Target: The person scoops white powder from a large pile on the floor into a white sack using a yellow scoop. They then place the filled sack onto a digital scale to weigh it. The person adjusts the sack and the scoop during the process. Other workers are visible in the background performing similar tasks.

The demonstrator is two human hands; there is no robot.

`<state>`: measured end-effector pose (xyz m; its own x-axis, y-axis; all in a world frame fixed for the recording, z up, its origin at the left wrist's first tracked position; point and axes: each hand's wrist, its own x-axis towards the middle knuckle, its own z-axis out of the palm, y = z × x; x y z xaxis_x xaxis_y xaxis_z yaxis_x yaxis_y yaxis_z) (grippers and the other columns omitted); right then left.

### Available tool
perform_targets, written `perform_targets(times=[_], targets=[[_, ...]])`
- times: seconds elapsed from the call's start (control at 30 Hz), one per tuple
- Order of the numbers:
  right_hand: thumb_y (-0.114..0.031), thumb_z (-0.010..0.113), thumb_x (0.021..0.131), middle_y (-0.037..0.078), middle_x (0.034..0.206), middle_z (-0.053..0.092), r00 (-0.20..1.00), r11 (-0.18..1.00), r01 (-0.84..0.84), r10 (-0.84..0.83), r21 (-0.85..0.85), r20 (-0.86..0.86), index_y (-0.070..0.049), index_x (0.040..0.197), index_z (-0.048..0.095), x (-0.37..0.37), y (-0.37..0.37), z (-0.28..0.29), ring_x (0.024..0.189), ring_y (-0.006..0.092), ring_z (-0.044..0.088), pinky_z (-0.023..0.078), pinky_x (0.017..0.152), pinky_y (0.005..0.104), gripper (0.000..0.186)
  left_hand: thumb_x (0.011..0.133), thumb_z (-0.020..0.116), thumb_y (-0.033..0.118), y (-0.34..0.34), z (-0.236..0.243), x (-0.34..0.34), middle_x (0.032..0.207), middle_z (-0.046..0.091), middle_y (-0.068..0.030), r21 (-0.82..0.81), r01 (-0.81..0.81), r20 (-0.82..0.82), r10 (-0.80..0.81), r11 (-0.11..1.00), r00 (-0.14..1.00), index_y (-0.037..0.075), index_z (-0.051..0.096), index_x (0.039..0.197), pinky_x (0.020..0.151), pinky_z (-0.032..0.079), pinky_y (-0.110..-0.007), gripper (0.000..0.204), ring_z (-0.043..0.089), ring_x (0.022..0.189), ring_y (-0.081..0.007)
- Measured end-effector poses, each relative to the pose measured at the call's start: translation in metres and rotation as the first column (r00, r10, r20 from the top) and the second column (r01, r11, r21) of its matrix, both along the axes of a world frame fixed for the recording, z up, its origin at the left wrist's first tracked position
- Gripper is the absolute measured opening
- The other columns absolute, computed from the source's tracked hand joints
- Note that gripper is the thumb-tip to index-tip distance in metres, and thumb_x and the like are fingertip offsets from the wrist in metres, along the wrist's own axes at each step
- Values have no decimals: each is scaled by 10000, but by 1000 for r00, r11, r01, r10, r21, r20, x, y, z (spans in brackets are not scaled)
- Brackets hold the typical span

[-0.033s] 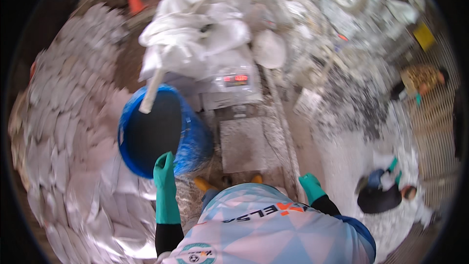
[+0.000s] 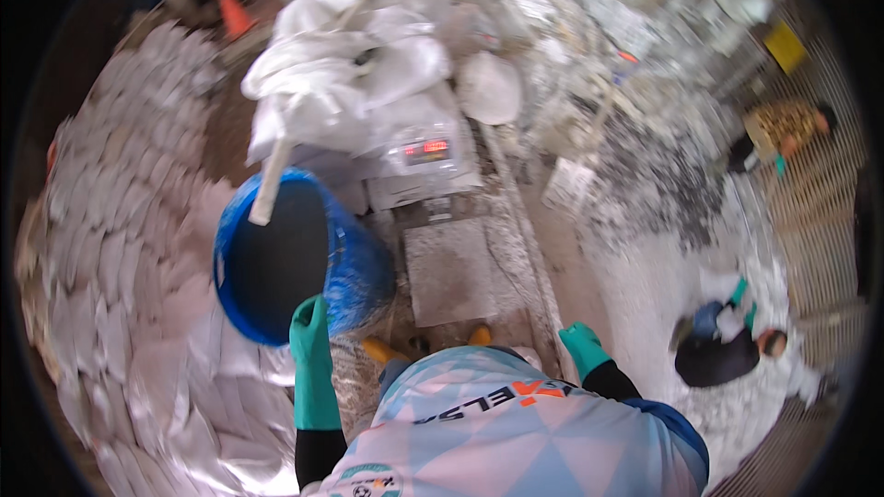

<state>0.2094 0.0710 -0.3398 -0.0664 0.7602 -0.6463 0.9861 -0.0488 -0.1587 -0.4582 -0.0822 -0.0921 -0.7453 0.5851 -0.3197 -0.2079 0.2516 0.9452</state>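
Both my hands wear long teal rubber gloves. My left hand (image 2: 308, 317) is loosely closed by the near rim of a blue barrel (image 2: 364, 262); nothing shows in its fingers, and I cannot tell whether it touches the rim. Dark grey material (image 2: 281, 253) lies inside the barrel. A pale stick or tube (image 2: 267, 186) reaches over the barrel's far edge from the white sacks. Held low at my right side, my right hand (image 2: 580, 346) makes a fist with nothing visible in it. In front of my feet is a dusty floor scale platform (image 2: 453, 271).
A red-lit display (image 2: 425, 151) wrapped in clear plastic stands beyond the platform, beside piled white sacks (image 2: 313, 74). Stacked sacks (image 2: 120, 248) fill the left. Two people work at right, one crouching (image 2: 718, 350), one bending (image 2: 783, 133). An orange cone (image 2: 234, 17) stands far left.
The surroundings have shifted slightly left in view as my head turns a little. Both hands stay closed and nearly in the same place.
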Motion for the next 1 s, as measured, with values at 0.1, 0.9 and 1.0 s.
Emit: perform_targets(times=[0.1, 0.9, 1.0], targets=[[-473, 695, 887, 255, 1234, 708, 968, 970, 242, -242, -16, -61, -38, 1233, 723, -58, -19, 51, 1144, 418, 693, 538, 983, 530, 557, 1019, 730, 168, -3, 4, 29, 1084, 727, -68, -105, 86, -139, -101, 991, 985, 11, 714, 1226, 844, 543, -284, 260, 660, 940, -127], [-414, 634, 949, 283, 1101, 725, 998, 921, 57, -48, 384, -32, -16, 1090, 748, -40, -168, 61, 1017, 438, 708, 555, 891, 550, 438, 1045, 683, 212, 69, 4, 3, 1146, 716, -47, -236, 506, -248, -555, 830, 794, 19, 716, 1238, 929, 516, -303, 274, 646, 1011, -152], [-417, 654, 934, 265, 1072, 737, 951, 906, 309, -305, 289, -59, -29, 1102, 753, -38, -241, 56, 987, 435, 717, 563, 866, 548, 435, 1043, 686, 223, 74, -16, -11, 1149, 715, -48, -164, 567, -126, -587, 807, 800, 16, 714, 1241, 930, 522, -309, 288, 649, 1017, -158]])
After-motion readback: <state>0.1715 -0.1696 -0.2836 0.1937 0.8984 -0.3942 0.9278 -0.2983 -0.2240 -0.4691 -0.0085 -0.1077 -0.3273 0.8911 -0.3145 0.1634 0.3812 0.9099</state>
